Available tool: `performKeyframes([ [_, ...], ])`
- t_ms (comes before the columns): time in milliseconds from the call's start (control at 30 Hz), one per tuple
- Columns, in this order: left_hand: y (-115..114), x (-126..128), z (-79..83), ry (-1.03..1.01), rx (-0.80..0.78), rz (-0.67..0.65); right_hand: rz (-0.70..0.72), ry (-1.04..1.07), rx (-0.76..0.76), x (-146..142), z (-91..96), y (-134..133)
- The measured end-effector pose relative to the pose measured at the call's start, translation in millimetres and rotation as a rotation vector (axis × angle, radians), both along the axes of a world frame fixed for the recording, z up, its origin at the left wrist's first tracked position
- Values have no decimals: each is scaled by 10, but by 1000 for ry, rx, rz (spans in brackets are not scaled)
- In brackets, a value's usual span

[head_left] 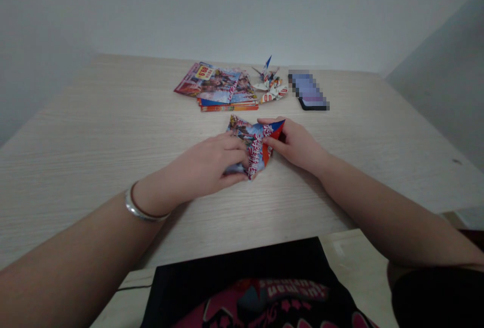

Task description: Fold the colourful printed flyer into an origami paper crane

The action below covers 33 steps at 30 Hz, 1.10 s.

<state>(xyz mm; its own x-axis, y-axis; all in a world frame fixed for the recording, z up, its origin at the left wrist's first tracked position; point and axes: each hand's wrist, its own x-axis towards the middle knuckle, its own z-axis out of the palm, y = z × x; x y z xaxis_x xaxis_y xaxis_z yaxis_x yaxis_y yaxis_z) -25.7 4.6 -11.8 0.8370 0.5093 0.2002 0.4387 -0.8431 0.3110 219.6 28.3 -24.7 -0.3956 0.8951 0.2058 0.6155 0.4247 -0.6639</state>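
A partly folded sheet of printed paper [255, 141], blue, red and white with large characters, lies on the table between my hands. My left hand [223, 161] rests over its left part, fingers bent and pressing down on it, thumb at the near edge. On the right, my right hand [293, 141] pinches the pointed blue and red corner between thumb and fingers. The fingertips behind the paper are hidden. A silver bangle [138, 207] circles my left wrist.
Behind the paper lies a stack of printed flyers [223, 86]. Beside it stand folded paper cranes [270, 86], touching or close together. A phone [308, 91], blurred out, lies to their right. The pale wooden table [94, 131] meets a wall at the back.
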Motion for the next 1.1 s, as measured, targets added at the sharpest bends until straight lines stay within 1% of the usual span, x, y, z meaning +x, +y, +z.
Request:
performKeyframes([
  [67,0,-7,-15,37,13,71,9,13,-1,-2,3,-13],
  [167,-17,-21,-11,110,77,130,12,53,-28,-6,8,-22],
  [300,-60,-21,9,185,145,256,-39,147,-104,-29,8,-11],
  [400,-85,-6,15,179,137,325,-66,224,-130,-48,-9,6],
  [500,-99,5,5,124,160,382,-68,292,-161,-64,-27,16],
  [567,-111,6,-17,100,205,372,-62,331,-197,-76,-34,18],
  [633,-127,6,-53,98,250,335,-66,346,-218,-89,-36,18],
  [800,-154,14,-172,86,322,286,-90,286,-176,-126,-24,16],
  [867,-149,23,-196,75,352,250,-91,266,-170,-141,-10,12],
  [967,-138,41,-185,61,370,187,-110,260,-146,-152,9,9],
  [1100,-135,55,-154,77,322,160,-122,250,-138,-145,5,17],
])
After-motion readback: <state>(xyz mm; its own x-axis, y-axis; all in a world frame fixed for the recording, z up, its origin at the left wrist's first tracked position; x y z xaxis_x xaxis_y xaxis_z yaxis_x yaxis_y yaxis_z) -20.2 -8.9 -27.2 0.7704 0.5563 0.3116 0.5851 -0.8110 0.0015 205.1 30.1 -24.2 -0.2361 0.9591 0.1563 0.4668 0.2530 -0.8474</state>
